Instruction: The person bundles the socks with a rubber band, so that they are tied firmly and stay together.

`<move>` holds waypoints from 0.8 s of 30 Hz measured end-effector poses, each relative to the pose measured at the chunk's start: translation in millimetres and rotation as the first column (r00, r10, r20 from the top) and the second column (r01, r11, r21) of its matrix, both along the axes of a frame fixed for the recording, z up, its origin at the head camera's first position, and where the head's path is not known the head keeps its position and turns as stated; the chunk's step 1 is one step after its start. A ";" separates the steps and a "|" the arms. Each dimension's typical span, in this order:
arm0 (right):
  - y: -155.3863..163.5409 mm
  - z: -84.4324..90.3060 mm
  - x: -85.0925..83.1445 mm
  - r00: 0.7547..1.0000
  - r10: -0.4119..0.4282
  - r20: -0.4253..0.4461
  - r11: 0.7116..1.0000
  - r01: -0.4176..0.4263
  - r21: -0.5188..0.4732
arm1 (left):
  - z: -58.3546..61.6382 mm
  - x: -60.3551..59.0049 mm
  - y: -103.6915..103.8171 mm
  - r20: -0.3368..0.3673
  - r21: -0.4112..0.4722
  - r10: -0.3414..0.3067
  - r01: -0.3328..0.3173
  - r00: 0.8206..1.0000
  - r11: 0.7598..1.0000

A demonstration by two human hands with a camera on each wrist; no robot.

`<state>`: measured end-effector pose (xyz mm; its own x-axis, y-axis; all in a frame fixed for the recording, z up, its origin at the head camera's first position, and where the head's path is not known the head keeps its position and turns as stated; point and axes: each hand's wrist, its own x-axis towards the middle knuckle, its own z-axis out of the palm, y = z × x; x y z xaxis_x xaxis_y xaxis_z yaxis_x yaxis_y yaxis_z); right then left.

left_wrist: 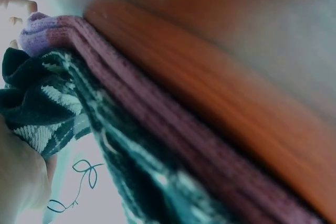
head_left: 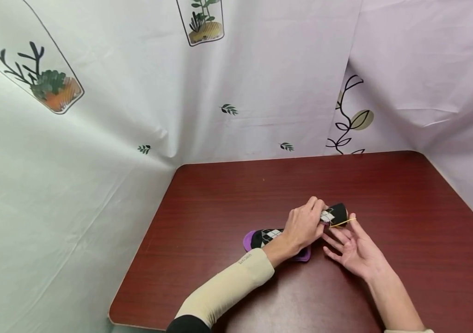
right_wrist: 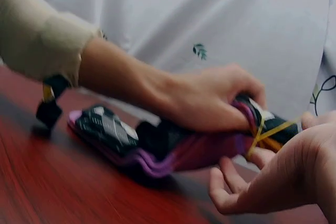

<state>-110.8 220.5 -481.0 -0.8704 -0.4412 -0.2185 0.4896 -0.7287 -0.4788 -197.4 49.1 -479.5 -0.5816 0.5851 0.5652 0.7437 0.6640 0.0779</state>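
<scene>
Stacked black-and-white argyle socks [head_left: 271,235] and purple socks [head_left: 301,255] lie low over the table, one end lifted. My left hand [head_left: 303,226] grips the bundle near that raised end, fingers over the top. A thin yellow rubber band [right_wrist: 256,139] passes round the end and stretches, crossed, to my right hand [head_left: 363,256]. That hand is palm up, with the band hooked over its thumb and a finger while the other fingers spread loosely. In the left wrist view the purple layer [left_wrist: 131,87] runs beside the argyle fabric [left_wrist: 113,129]. The left palm hides part of the bundle.
The reddish-brown table [head_left: 219,194] extends around the hands, with rounded corners at the back. White cloth [head_left: 261,83] printed with leaves and plant jars hangs behind it and along both sides.
</scene>
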 end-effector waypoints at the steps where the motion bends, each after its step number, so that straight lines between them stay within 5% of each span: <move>1: 2.6 -1.2 -1.1 1.000 0.019 -0.006 1.000 -0.019 -0.016 | 0.3 -0.4 -0.7 -0.006 -0.004 -0.016 0.016 1.000 1.000; 8: 13.0 -6.1 -8.7 0.999 0.037 0.014 0.991 -0.038 0.127 | 0.7 -3.8 -4.6 0.008 -0.013 -0.133 0.133 0.991 0.991; 16: 16.2 -1.9 -10.9 0.999 0.002 -0.034 0.947 0.009 0.320 | -0.7 -6.8 -9.5 0.091 -0.078 -0.197 0.205 0.976 0.976; 24: 21.9 -3.2 -13.0 0.996 0.026 -0.091 0.922 0.011 0.388 | -1.7 -8.6 -13.2 0.170 -0.056 -0.324 0.337 0.931 0.940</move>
<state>-123.8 242.4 -484.2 -0.8918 -0.3449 -0.2927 0.4346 -0.4734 -0.7662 -205.9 35.9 -481.2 -0.4236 0.8002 0.4245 0.9052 0.3915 0.1653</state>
